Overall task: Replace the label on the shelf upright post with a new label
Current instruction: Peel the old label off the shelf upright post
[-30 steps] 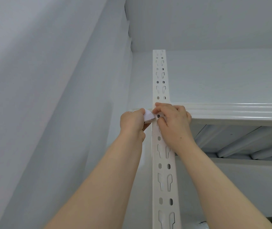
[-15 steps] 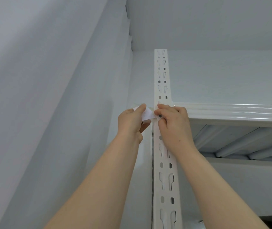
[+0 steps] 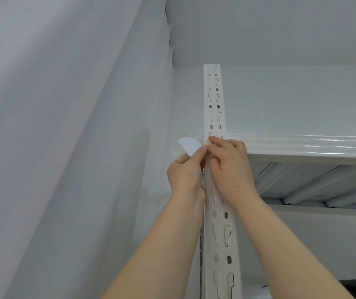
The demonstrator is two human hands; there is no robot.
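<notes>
On the far left a plain pale grey wall [image 3: 54, 147] fills the view and runs away to a corner, where it meets the white ceiling [image 3: 259, 29]. Right of this wall the left hand [image 3: 185, 175] is raised, with its back toward the camera. Its thumb and forefinger are closed together on the label [image 3: 190, 145], pinching its lower right part.

The label is a small white paper, slightly curved. It sits just left of the upright post [image 3: 214, 100], at the height of the shelf beam. Its long axis runs from lower right to upper left, and the free end points up and to the left, away from the post. The end nearest the post is hidden behind fingers, so I cannot tell if it touches the metal.

The post is white and stands vertical, with two columns of round and keyhole-shaped holes. Its long axis goes from the bottom edge up toward the ceiling line.

The right hand [image 3: 231, 167] lies on the front of the post, fingers bent and close together, the tips meeting the left hand's fingertips. I cannot tell whether these fingers clamp the label or only press on the post.

Further right the glossy white shelf beam [image 3: 302, 145] leaves the post horizontally. The ribbed underside [image 3: 313, 182] of the shelf is below it, and a pale back wall [image 3: 302, 98] is behind.
</notes>
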